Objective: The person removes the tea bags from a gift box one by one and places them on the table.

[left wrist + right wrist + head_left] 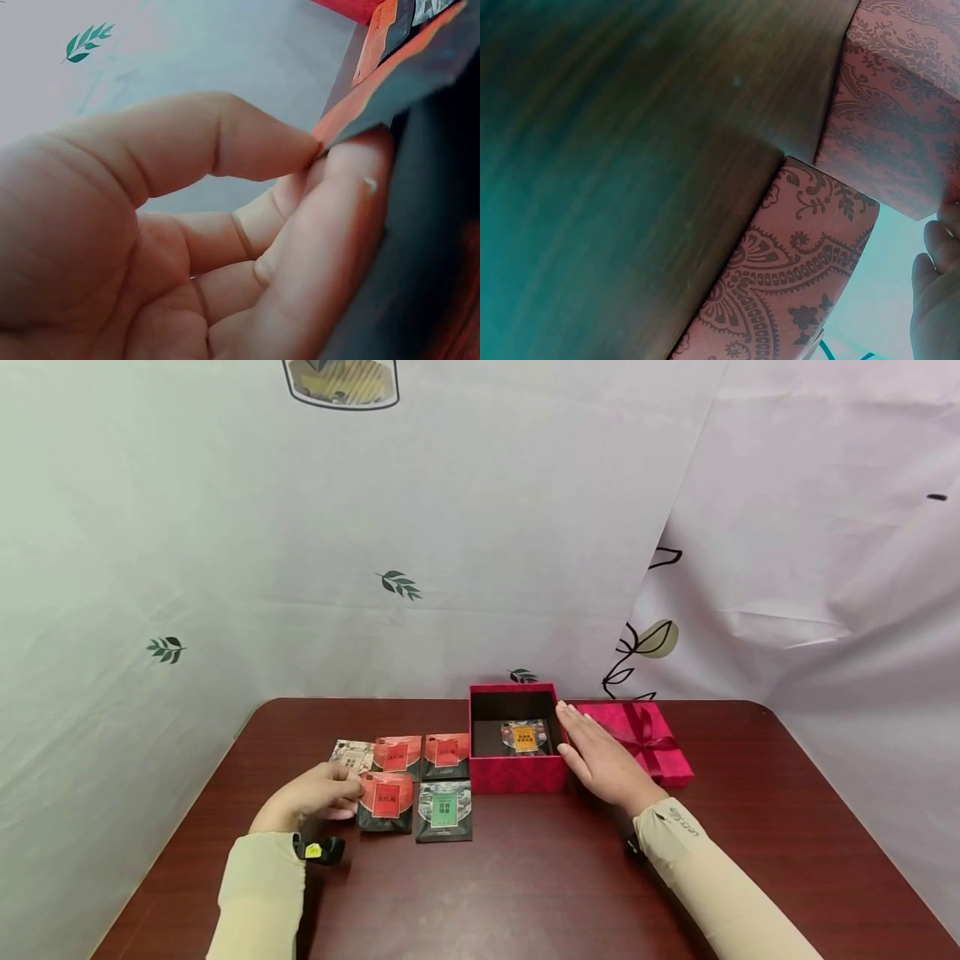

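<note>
My left hand [318, 792] pinches the left edge of a red and black sachet [386, 803] between thumb and fingers. In the left wrist view the sachet [360, 112] is tilted, its edge at the thumb tip. My right hand [606, 764], fingers straight, lies along the right side of an uncovered red patterned box [517, 775]. Inside the box lies a sachet with an orange label [525, 739]. The right wrist view catches the fingers [934, 274] beside patterned box walls [892, 124].
Behind the held sachet are a cream sachet [352, 753] and two red ones, a left [396, 753] and a right [447, 756]. A green-labelled sachet [444, 814] lies to its right. The red lid [671, 764] with a ribbon bow sits right of the box.
</note>
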Available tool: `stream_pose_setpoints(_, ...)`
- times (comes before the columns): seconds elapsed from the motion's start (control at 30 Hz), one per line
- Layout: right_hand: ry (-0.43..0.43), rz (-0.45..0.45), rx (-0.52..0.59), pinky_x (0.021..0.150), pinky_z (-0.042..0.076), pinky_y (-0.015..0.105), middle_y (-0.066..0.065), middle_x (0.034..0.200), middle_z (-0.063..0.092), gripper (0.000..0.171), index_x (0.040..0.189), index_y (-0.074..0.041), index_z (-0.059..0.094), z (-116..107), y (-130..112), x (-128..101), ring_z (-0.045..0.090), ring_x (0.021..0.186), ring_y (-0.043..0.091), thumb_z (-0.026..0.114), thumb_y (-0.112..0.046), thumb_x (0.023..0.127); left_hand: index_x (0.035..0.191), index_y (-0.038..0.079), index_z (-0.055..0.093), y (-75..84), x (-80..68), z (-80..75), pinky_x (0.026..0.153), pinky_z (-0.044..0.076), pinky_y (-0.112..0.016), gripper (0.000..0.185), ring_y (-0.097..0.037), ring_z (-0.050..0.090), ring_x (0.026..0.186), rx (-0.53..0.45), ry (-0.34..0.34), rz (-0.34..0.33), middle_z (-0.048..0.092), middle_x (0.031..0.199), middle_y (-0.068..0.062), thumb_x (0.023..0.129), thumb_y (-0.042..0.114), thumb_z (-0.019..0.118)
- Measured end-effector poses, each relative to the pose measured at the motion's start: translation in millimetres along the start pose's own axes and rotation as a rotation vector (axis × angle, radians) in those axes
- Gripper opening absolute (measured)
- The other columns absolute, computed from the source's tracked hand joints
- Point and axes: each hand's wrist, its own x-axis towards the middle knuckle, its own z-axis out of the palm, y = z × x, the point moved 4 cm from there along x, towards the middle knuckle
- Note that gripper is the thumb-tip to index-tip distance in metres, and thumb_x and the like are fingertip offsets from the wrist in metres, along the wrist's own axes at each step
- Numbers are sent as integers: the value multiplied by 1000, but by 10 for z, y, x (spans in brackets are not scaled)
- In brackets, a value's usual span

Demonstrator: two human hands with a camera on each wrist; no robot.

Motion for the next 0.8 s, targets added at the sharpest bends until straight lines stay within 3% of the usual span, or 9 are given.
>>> stream_pose_setpoints(0.4,6,1,11,120,24,54,14,164,28,65,158,0,29,-4,-9,-14,23,152,32,55,-25,104,92,-5,66,-19,21,88,56,53,-17,11,-4,61,59,13,-45,-34,64,71,-3,96,2,59)
stream_pose_setpoints(0.67,-8,8,0,120,24,55,14,165,27,66,158,0,28,0,1,-4,22,152,33,55,-24,104,87,-3,68,-36,12,73,56,52,-17,14,-4,61,58,29,-28,-61,65,68,-2,97,4,60)
stream_pose_setpoints(0.8,-13,9,3,120,23,54,14,165,27,66,159,-1,27,-9,-2,-2,22,153,32,55,-24,104,84,-1,67,-38,4,64,54,50,-17,14,-6,60,58,40,14,-68,63,67,-2,96,5,63)
